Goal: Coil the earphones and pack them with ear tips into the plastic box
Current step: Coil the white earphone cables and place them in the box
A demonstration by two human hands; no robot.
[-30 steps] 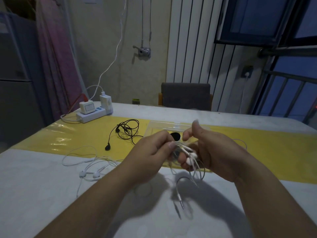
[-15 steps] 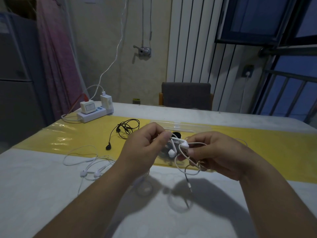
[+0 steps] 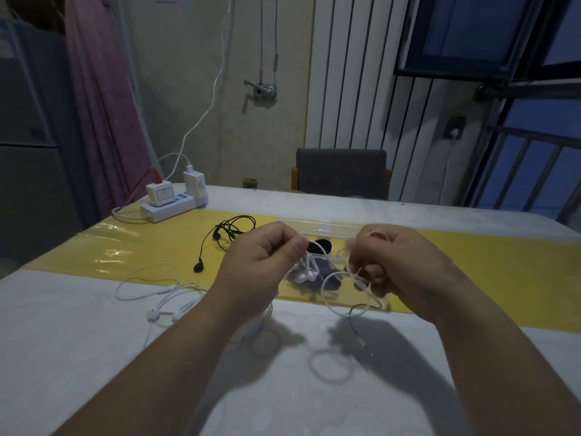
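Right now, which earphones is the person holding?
The white earphones: buds dangle below the left hand, cord looped in the right hand. The other white pair lies loose on the table; the black pair lies on the yellow mat.

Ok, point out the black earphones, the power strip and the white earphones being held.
black earphones [image 3: 198, 266], head view, on the lower earbud.
power strip [image 3: 169, 211], head view, on its white front side.
held white earphones [image 3: 306, 274], head view, on the dangling earbuds.
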